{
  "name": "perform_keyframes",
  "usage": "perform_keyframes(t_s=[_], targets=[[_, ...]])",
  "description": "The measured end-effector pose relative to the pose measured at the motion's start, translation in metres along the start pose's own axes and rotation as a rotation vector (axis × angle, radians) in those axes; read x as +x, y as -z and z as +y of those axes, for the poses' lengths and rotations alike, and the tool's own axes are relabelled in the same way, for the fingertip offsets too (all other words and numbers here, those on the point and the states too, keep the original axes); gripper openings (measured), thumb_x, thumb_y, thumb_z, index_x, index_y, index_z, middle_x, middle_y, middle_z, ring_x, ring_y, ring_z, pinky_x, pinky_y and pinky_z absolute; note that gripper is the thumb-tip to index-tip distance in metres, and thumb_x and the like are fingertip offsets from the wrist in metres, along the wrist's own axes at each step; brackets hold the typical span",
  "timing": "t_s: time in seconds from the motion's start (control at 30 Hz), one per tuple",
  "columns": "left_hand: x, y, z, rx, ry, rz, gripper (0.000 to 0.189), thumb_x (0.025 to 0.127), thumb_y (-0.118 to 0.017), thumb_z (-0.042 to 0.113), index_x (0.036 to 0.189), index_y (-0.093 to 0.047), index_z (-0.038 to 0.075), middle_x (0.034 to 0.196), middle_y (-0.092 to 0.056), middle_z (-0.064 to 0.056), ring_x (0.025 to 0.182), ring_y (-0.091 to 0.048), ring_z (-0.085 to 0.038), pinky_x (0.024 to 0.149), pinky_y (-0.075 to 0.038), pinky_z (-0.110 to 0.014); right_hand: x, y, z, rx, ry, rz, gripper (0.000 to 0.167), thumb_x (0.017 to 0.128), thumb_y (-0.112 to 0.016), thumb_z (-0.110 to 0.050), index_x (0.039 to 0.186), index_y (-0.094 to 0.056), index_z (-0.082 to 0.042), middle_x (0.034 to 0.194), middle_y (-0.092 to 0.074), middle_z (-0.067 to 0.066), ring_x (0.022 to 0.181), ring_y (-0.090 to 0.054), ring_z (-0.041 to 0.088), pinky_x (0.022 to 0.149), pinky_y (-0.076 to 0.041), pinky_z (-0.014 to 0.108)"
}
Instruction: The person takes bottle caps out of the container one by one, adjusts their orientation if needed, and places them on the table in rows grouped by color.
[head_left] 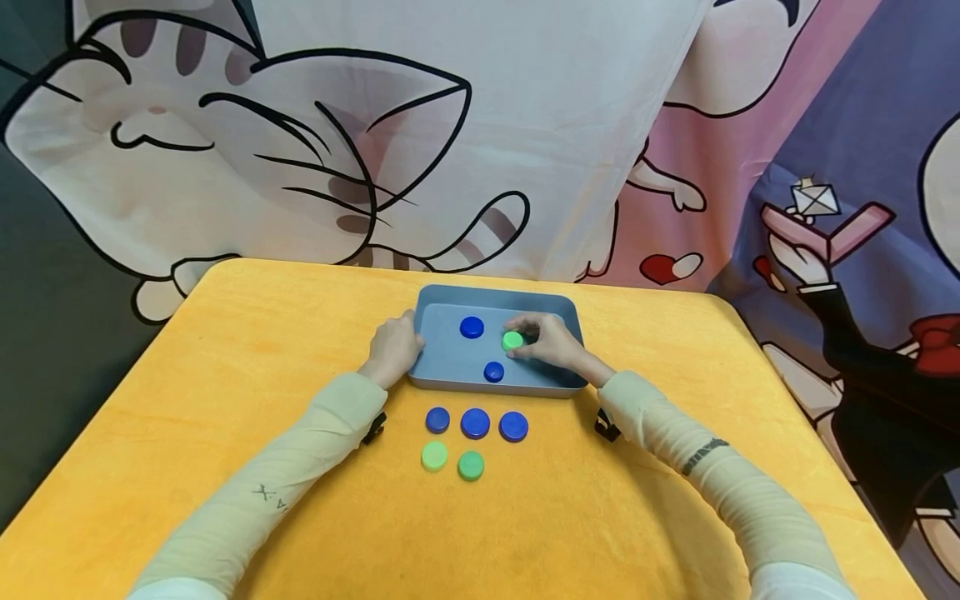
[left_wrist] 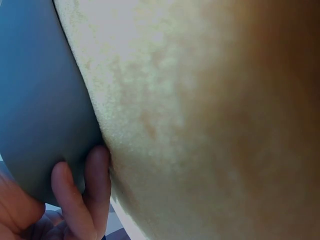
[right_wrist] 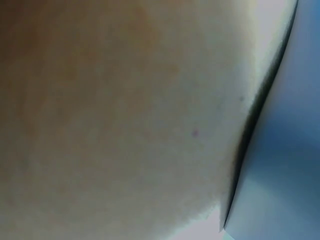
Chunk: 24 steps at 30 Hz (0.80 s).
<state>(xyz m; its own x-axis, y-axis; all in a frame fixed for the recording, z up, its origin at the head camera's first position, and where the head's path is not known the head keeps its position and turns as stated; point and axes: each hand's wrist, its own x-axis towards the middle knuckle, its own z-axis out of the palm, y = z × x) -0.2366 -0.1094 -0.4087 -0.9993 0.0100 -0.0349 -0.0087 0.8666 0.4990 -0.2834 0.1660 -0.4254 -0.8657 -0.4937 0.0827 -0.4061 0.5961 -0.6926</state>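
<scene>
1. Step in hand, my read: R hand (head_left: 553, 340) is working one green disc (head_left: 512, 340) at the tray (head_left: 450, 357); setting down vs lifting, can't tell.
2. R fingers (head_left: 529, 321): narrow, pinching that disc. It's over R half of tray; can't tell if it's touching tray floor.
3. L hand (head_left: 393, 346): fingers (left_wrist: 98, 175) gripping L end of tray, prob steadying it.
4. Next move imo calls for a level, gentle disc move w/o bumping neighbours, L hand keeping tray put.
5. Tray contents: far blue disc (head_left: 472, 327) approx mid-tray, smaller blue disc (head_left: 493, 372) by tray's near wall. Both apart from green one.
6. On bench (head_left: 337, 333), near side of tray: row of 3 blue discs (head_left: 475, 423), then 2 loose green discs (head_left: 471, 466) further from tray.
</scene>
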Motion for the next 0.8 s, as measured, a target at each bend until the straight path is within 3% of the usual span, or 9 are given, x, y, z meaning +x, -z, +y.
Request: perform_keyframes(t_s=[0.8], targets=[[0.001, 0.0, 0.0, 0.009, -0.005, 0.006, 0.039, 0.091, -0.05, 0.008, 0.127, -0.049, -0.004, 0.095, -0.065, -0.025, 0.08, -0.064, -0.033, 0.068, -0.051, -0.043, -0.008, 0.002, -0.012, 0.083, -0.058, 0.058, 0.044, 0.075, -0.08, -0.01, 0.117, -0.066, -0.005, 0.115, -0.067, 0.013, 0.1, -0.064, 0.025, 0.09, -0.052, 0.039]])
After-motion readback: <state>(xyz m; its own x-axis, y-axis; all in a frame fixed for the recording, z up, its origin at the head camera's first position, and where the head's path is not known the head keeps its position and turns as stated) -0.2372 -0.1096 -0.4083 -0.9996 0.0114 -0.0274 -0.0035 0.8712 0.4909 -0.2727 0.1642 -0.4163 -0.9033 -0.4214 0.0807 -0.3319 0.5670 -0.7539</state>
